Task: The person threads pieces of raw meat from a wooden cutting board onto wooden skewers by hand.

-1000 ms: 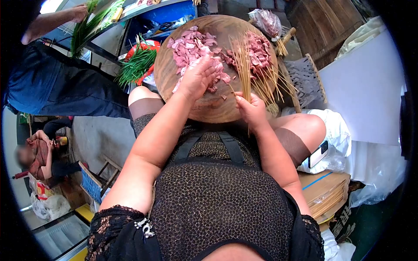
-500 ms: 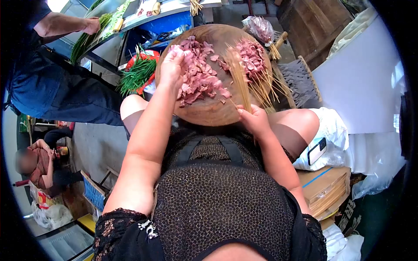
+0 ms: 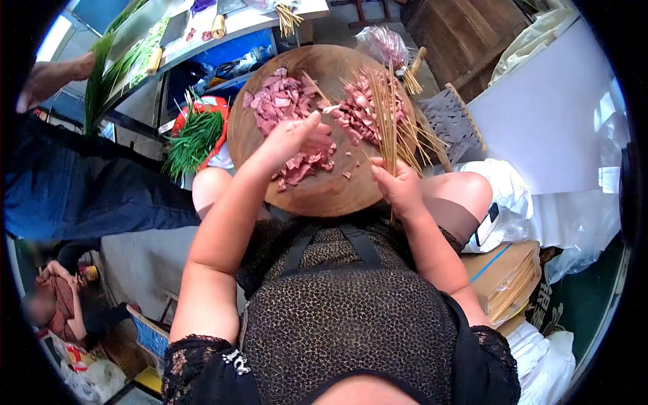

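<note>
My left hand (image 3: 293, 140) is over the near right part of a heap of sliced pink meat (image 3: 275, 101). Its thumb is stretched out, while the other fingertips are partly hidden; any slice under them is hard to make out. My right hand (image 3: 399, 187) is closed round the lower ends of a bundle of thin bamboo skewers (image 3: 386, 128), which point away from me. Behind the bundle is a second pile of meat (image 3: 359, 108), with more skewer ends fanning out at its right. Both piles lie on a round wooden board (image 3: 337, 196) above my lap.
Green stalks (image 3: 197, 135) in a red bag are left of the board. Beyond it stands a bagged bundle of meat skewers (image 3: 383, 46). Another person's arm (image 3: 57, 77) is at the greens-covered table, upper left. A phone (image 3: 487, 224) lies by my right knee.
My left hand has come down and right across the meat heap, towards me. My right hand keeps the skewer bundle, now steadier. The view has shifted slightly, and the other person's arm has drawn left.
</note>
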Tool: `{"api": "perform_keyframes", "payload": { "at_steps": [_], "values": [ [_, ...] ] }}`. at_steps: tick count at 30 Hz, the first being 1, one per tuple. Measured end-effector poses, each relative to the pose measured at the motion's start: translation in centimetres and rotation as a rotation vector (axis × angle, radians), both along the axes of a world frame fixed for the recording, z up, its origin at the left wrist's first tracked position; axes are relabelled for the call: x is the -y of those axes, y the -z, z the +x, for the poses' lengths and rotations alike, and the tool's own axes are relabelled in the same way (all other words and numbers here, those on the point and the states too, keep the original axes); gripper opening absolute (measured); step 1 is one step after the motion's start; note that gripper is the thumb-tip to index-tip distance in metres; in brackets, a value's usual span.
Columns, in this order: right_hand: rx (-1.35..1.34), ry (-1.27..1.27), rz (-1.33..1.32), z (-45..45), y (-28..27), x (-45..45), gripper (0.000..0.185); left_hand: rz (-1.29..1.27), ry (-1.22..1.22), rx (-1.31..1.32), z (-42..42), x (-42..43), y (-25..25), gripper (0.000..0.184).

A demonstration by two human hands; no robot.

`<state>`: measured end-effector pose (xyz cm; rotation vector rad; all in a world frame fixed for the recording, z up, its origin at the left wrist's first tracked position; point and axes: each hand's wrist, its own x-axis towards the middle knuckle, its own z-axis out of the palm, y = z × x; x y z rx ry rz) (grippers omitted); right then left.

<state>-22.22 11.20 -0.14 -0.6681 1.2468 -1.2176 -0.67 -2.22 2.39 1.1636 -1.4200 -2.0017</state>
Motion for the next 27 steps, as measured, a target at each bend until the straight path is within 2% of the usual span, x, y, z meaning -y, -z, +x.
{"api": "perform_keyframes", "payload": {
  "at_steps": [1,5,8,11,19,27],
  "values": [
    [-0.024,-0.022,-0.021,0.5,0.1,0.3,0.022,0.086,0.015,-0.077,0.0,-0.1,-0.1,0.054],
    [-0.108,-0.066,-0.025,2.7,0.6,1.2,0.023,0.181,-0.141,-0.506,0.4,0.3,1.4,0.037],
    [-0.155,-0.063,-0.005,3.9,0.4,1.6,0.021,0.232,-0.182,-0.606,0.5,0.8,2.1,0.029],
    [-0.166,-0.072,0.029,4.2,1.0,1.7,0.018,0.250,-0.232,-0.678,0.7,1.8,3.1,0.026],
    [-0.178,-0.101,0.063,4.2,1.8,0.6,0.020,0.192,-0.438,-0.677,1.4,3.8,3.7,0.023],
    [-0.099,-0.069,0.107,3.9,1.6,-0.1,0.018,0.119,-0.467,-0.720,1.5,3.8,3.9,0.021]
  ]
}}
